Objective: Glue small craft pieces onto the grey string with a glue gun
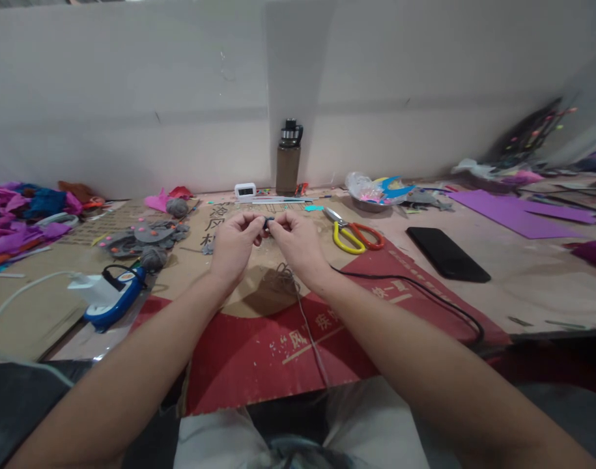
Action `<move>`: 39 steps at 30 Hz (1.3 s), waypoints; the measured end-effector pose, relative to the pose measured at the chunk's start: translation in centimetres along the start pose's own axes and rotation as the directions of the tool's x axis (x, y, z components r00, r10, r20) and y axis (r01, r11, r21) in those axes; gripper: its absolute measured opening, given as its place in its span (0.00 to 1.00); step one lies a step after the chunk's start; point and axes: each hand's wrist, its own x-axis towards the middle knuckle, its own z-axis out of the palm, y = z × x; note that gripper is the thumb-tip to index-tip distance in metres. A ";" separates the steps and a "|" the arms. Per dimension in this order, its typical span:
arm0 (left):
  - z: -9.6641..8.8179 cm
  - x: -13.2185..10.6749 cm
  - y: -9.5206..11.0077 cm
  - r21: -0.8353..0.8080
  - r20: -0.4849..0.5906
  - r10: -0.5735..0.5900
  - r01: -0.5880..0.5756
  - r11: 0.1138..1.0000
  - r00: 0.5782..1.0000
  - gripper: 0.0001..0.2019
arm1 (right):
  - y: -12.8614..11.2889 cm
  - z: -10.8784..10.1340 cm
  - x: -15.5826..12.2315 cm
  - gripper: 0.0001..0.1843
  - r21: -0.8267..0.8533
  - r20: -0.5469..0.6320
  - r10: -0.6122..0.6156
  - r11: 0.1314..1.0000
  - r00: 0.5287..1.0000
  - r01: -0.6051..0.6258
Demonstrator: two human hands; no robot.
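Note:
My left hand [239, 242] and my right hand [298, 244] meet fingertip to fingertip above the cardboard [258, 371]. Between their pinched fingers is a small dark piece [268, 223], too small and covered for me to tell its kind. Below my right hand, loose loops of thin grey yarn [288, 277] lie on the cardboard, and one strand runs down over its near edge. Whether the yarn joins the pinched piece is hidden. Scissors [349, 236] with a yellow and a red handle lie spread to the right of my hands.
Left are grey felt-like pieces with pink dots [141, 238], a blue power strip [114, 303] and colourful scraps [28, 215]. A bottle [288, 159] and a small white digital display [245, 191] stand behind. Right are a bowl [370, 205], a black phone [447, 254], a black cable [425, 286] and purple sheets [512, 212].

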 end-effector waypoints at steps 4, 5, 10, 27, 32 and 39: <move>0.1 0.1 0.2 -0.099 0.009 -0.057 0.058 0.993 0.998 0.02 | 0.3 0.0 0.3 0.09 0.071 -0.013 0.074 0.995 0.997 -0.073; 0.2 0.1 0.3 -0.119 0.018 -0.076 0.078 0.990 0.997 0.02 | 0.4 0.0 0.4 0.08 0.105 -0.009 0.096 0.990 0.995 -0.094; 0.3 0.1 0.5 -0.170 0.079 -0.166 0.177 0.969 0.983 0.02 | 0.9 -0.2 0.8 0.08 0.251 0.061 0.142 0.956 0.988 -0.152; -2.1 1.4 0.2 0.125 0.008 -0.124 0.122 0.985 0.992 0.16 | 0.8 -1.9 1.1 0.09 0.369 0.113 0.220 0.896 0.969 -0.246; -2.2 1.4 0.1 0.223 0.049 0.000 -0.011 0.975 0.999 0.16 | 1.2 -1.6 1.1 0.07 0.326 0.095 0.155 0.928 0.983 -0.178; -0.7 0.2 1.1 0.244 0.201 0.111 -0.160 0.957 0.973 0.09 | 0.6 -1.4 0.7 0.07 0.178 0.102 0.030 0.983 0.994 -0.048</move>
